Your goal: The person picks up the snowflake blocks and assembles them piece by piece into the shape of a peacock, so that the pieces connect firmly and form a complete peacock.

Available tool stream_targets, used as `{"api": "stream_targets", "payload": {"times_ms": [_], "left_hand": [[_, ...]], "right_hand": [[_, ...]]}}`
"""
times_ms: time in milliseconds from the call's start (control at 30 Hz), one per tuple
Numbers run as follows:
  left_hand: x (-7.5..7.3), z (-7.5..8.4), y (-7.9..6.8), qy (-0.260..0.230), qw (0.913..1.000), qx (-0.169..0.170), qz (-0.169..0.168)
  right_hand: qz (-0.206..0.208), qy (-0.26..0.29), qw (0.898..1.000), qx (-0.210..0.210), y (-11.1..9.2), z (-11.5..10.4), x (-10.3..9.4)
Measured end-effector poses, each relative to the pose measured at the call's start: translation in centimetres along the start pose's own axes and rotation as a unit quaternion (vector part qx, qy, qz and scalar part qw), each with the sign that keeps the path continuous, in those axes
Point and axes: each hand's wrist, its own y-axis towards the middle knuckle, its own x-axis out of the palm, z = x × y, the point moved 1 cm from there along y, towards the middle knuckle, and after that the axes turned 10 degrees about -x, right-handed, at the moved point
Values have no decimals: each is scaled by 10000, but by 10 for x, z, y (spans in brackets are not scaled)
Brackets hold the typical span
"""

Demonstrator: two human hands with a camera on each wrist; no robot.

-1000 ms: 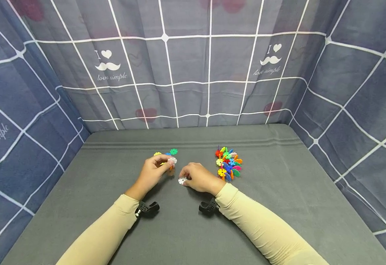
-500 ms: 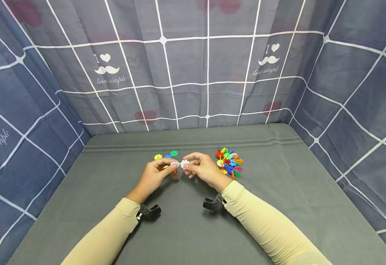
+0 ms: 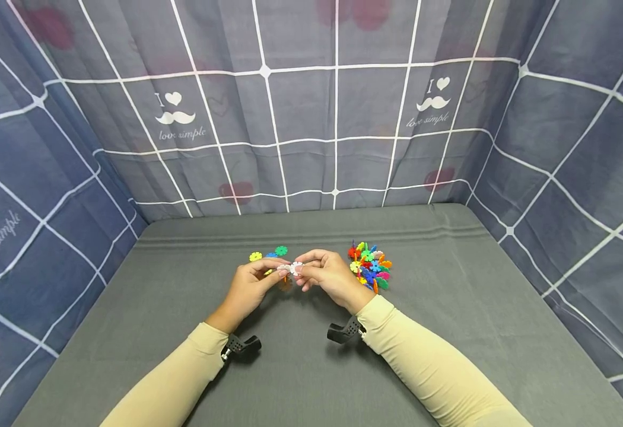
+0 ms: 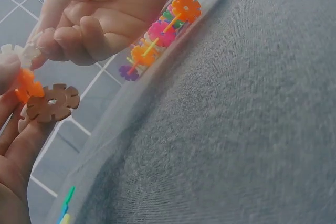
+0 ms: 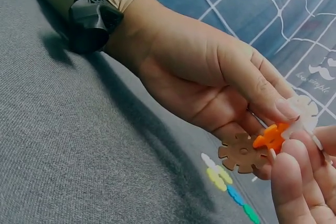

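Observation:
Above the table, both hands meet fingertip to fingertip. My left hand [image 3: 246,290] pinches a small joined group of notched plastic snowflake discs: a white disc, an orange disc [image 4: 27,86] and a brown disc [image 4: 53,103]. My right hand [image 3: 333,277] pinches another white snowflake disc [image 3: 296,268] between thumb and fingers, its edge right at the white disc in the left hand. Fingers cover part of both white discs. The orange disc [image 5: 270,137] and brown disc [image 5: 243,152] hang below the left thumb in the right wrist view.
A pile of colourful snowflake discs [image 3: 370,267] lies right of the right hand. Behind the left hand lie a yellow disc [image 3: 256,256], a green disc [image 3: 281,251] and a blue disc [image 3: 272,255]. Checked curtains [image 3: 306,107] stand around the grey cloth-covered table [image 3: 301,379].
My right hand has lifted its white disc off the table and brought it up and left against the left hand's white disc. The left hand has shifted slightly right.

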Motion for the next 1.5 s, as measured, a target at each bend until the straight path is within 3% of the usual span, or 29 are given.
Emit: {"api": "stream_targets", "payload": {"times_ms": [333,533,667,800,867,1000,1133,1233,1367,1500], "left_hand": [[3,2,-4,301,9993,196,-60],[5,2,-2,785,9963,296,159],[9,2,1,844,9960,188,221],[10,1,1,632,9974,155,319],[9,0,0,558,9975,212,383],[9,1,-1,590,9969,233,460],[10,1,-1,623,9968,176,472],[12,1,-3,588,9971,172,461],[17,2,-4,431,9984,193,311],[23,4,-3,346,9993,134,101]], "right_hand": [[-278,-126,9994,-189,-5,1,1],[-290,-373,9987,-172,-4,0,0],[-328,-1138,9929,-72,-4,-10,-1],[-341,-2237,9741,-1,-6,-30,-6],[-209,-2566,9661,-181,-6,-41,-12],[505,-2930,9495,-1001,-7,-62,-33],[1067,-3675,9096,-1621,-13,-75,-72],[772,-4192,8911,-1559,-24,-71,-111],[157,-4617,8795,-1142,-50,-57,-159],[-35,-4874,8701,-739,-72,-42,-191]]}}
